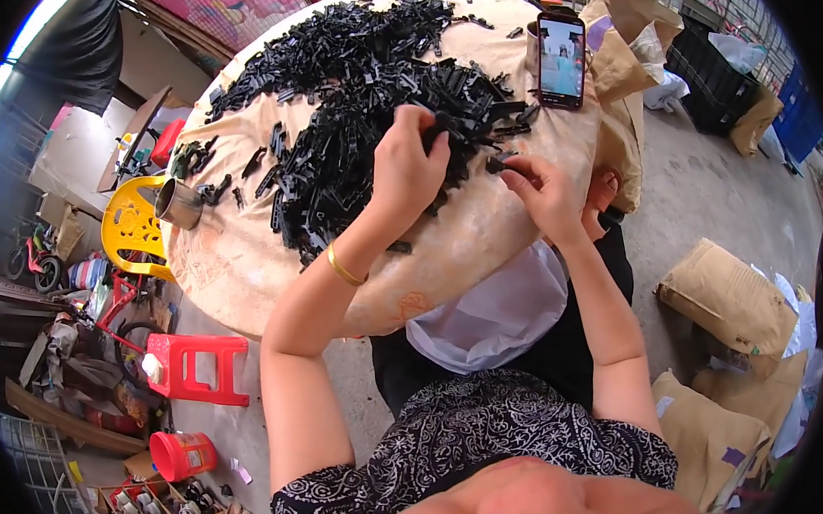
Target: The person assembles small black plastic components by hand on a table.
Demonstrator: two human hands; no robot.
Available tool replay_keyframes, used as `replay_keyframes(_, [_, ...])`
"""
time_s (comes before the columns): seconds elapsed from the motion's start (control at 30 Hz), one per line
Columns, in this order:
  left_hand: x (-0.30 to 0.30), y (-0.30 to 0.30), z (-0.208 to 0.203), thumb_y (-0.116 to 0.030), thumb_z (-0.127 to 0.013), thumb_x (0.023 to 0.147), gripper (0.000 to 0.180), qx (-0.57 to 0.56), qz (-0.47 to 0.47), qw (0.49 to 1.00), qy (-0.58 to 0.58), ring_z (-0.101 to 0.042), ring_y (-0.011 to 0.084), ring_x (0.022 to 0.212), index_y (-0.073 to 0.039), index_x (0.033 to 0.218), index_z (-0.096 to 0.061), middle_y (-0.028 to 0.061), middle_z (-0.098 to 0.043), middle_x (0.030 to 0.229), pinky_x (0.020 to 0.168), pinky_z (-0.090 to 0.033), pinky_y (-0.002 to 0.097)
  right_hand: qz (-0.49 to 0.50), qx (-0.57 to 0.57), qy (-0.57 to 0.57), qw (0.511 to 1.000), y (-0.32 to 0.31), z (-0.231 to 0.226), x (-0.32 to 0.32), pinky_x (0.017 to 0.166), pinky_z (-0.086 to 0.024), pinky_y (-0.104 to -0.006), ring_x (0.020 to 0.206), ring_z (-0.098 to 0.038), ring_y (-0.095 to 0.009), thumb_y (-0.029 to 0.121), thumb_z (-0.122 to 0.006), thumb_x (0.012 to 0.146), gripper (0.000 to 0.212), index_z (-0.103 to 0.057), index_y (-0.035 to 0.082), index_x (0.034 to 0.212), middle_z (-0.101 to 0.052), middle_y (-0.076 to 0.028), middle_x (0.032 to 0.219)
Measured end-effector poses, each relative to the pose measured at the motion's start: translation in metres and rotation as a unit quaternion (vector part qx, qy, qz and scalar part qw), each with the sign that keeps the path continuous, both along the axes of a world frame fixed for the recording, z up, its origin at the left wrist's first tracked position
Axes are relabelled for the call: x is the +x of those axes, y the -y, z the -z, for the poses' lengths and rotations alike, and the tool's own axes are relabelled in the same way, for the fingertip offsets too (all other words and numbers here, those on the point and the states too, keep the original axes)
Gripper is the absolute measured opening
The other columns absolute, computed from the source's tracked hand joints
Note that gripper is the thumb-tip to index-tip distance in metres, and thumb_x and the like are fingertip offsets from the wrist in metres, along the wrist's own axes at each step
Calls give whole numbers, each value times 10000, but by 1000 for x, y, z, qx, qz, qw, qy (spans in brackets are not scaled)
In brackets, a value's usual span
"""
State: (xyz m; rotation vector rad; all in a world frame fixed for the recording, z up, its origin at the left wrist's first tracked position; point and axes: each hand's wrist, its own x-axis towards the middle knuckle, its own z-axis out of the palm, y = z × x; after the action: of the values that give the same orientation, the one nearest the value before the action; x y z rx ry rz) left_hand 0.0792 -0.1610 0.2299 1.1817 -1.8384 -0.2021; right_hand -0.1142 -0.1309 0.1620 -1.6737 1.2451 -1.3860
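Observation:
A large heap of small black plastic parts spreads over the cloth-covered round table. At the heap's near right side, my left hand is closed, its thumb and fingers curled round a black plastic part. Which part of the heap touches it is hard to make out. Right of it, over the bare cloth, my right hand pinches a small black plastic part between thumb and fingertips. The two hands are apart.
A phone stands upright at the table's far right, by brown paper bags. A metal cup sits at the left edge. Below the near edge hangs a white bag. Yellow chair and red stool are left.

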Motion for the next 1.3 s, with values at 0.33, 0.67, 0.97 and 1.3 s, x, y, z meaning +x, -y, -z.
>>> replay_keyframes(0.33, [3,-26,8,-163,-558,919,198,394,131,807,-421,-624,147,756,12,1013,-564,60,-577,869,682,-564,277,37,-328,-143,933,-10,-25,35,729,-488,-317,830,-587,-244,46,-713,681,231,-664,60,907,-640,-64,915])
replay_keyframes(0.67, [8,-41,21,-27,-643,833,281,320,148,929,-116,-601,87,833,41,1093,-560,61,-637,949,745,-498,218,31,-313,-227,922,-24,-20,27,699,-494,-329,809,-575,-241,43,-711,656,239,-662,51,891,-633,-60,897])
replay_keyframes(0.97, [5,-51,18,23,-688,760,284,294,202,923,-142,-616,81,761,-3,1039,-642,76,-681,853,687,-504,221,-139,24,-19,990,-38,-36,0,769,-468,-266,877,-602,-146,107,-734,723,379,-595,-29,1049,-639,-86,937])
replay_keyframes(1.3, [0,-58,12,-20,-729,713,292,208,189,959,-24,-629,93,672,-25,996,-660,111,-680,783,596,-491,233,-149,-19,-38,988,-44,-28,-6,775,-470,-271,837,-613,-160,64,-747,709,329,-618,-43,991,-652,-101,904])
